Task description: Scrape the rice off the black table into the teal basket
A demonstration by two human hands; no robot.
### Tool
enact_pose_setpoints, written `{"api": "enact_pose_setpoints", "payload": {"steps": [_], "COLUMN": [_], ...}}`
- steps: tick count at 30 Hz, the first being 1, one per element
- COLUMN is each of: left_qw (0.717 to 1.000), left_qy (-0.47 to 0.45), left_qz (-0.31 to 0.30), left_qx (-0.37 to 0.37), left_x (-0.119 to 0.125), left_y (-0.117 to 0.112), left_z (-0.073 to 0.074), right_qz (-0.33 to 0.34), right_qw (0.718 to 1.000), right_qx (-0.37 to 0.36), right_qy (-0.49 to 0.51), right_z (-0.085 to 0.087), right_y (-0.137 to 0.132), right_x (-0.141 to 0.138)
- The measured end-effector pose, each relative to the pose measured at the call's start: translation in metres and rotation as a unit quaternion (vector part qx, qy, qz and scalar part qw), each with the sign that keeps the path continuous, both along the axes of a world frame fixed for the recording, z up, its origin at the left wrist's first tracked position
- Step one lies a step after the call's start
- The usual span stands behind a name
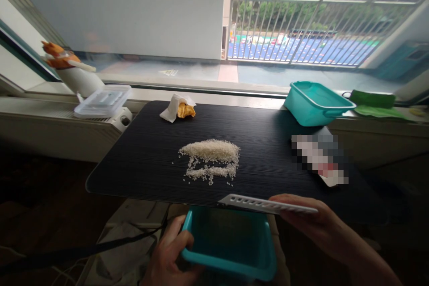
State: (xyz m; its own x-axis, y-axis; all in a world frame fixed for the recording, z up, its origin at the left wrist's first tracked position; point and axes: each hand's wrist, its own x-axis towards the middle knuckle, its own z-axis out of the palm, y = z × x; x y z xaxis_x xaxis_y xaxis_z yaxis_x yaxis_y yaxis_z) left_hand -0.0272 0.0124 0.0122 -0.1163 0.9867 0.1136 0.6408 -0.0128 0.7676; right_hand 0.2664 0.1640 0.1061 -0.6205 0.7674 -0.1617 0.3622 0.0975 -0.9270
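My left hand (169, 252) grips the left wall of a teal plastic tub (231, 264), held just below the table's front edge with its mouth facing up. The bottom of the tub is in shadow. In my right hand (310, 221) is a flat white plastic strip with a row of holes (254, 204). It lies nearly level along the table edge, its tip above the back rim of the tub. Beyond it, a pile of white rice (211, 149) rests on the black table, with a thinner band of grains (211, 172) in front.
The black table (134, 161) stands against a window sill. A crumpled white and yellow wrapper (182, 109) lies at its back left. At the back right is a second teal tub (315, 107), near a blurred flat item (318, 156). A clear lid (103, 100) sits left.
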Motion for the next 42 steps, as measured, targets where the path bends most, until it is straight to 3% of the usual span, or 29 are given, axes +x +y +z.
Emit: {"api": "enact_pose_setpoints", "payload": {"steps": [3,9,16,20,28,35,40,42], "left_qw": [1.0,1.0,1.0,1.0,1.0,0.999,0.999,0.998], "left_qy": [0.003,0.0,-0.002,-0.002,0.009,0.021,0.011,0.014], "left_qz": [-0.004,0.001,0.003,0.011,0.004,0.033,0.042,0.049], "left_qx": [0.006,0.014,-0.008,-0.009,-0.025,0.008,0.019,0.026], "left_x": [-0.001,-0.001,0.0,0.0,-0.003,-0.008,-0.011,-0.012], "left_y": [0.0,0.0,0.001,0.002,0.002,-0.002,-0.005,-0.004], "left_z": [0.0,0.0,0.003,0.004,0.008,-0.002,-0.005,-0.004], "right_qz": [0.0,-0.12,-0.088,-0.123,-0.01,-0.04,0.044,0.043], "right_qw": [1.0,0.99,0.994,0.989,0.999,0.997,0.999,0.999], "right_qx": [0.007,0.079,0.067,0.079,0.034,0.062,0.022,0.027], "right_qy": [0.001,0.0,-0.001,-0.003,0.001,0.011,0.011,0.011], "right_z": [-0.001,-0.018,-0.017,-0.021,-0.014,-0.009,-0.001,0.0], "right_y": [0.003,0.017,0.014,0.015,0.001,0.011,0.009,0.01], "right_x": [0.002,0.012,0.008,0.012,-0.001,-0.016,-0.022,-0.023]}}
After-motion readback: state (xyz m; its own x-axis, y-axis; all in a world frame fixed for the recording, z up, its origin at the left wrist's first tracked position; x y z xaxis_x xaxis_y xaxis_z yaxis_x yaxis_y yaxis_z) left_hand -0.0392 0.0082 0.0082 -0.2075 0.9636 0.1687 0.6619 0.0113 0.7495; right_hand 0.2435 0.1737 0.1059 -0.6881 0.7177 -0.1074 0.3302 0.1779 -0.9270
